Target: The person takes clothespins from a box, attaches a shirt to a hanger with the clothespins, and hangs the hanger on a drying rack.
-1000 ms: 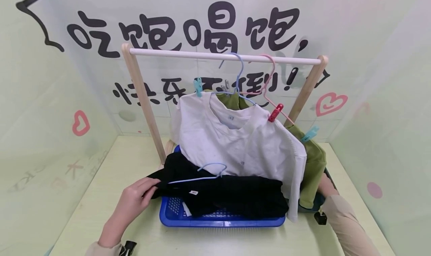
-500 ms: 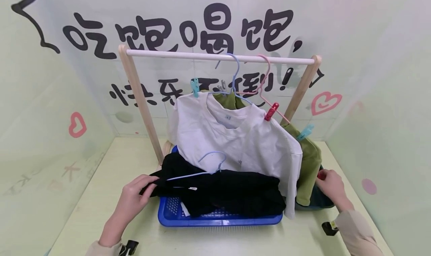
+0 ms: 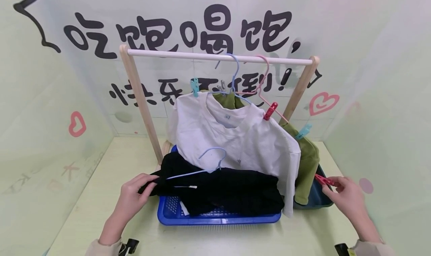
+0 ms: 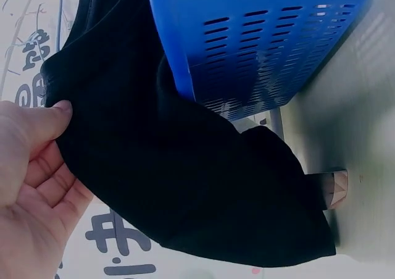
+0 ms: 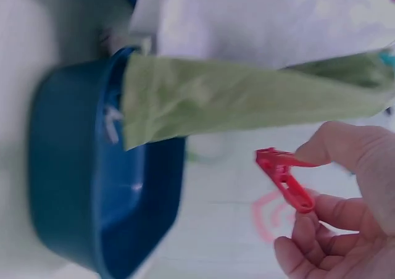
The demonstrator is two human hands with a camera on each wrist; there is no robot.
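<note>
two bare hands: both pinching, one at each side of a pale table (image 3: 91, 181).
left hand (image 3: 134, 192): at the left, thumb and fingers closed on the edge of a black garment (image 3: 232, 192).
black garment: lies across the blue basket (image 3: 219, 221), its left end drawn out past the rim.
pale blue hanger (image 3: 188, 173): on the garment, hook raised, bar running left towards the left hand.
right hand (image 3: 348, 196): at the right, thumb and fingers apart only by the red clothespin (image 3: 324, 180) between them.
teal bin (image 5: 65, 174): just left of the right hand, a sleeve of the green shirt (image 3: 308, 162) hanging over it.
rack (image 3: 219, 56): far side, white rod on wooden posts; the white shirt (image 3: 222, 143) hangs nearer than the green shirt, a turquoise clip (image 3: 194, 87) on its left shoulder, a red clip (image 3: 270, 111) on its right.
</note>
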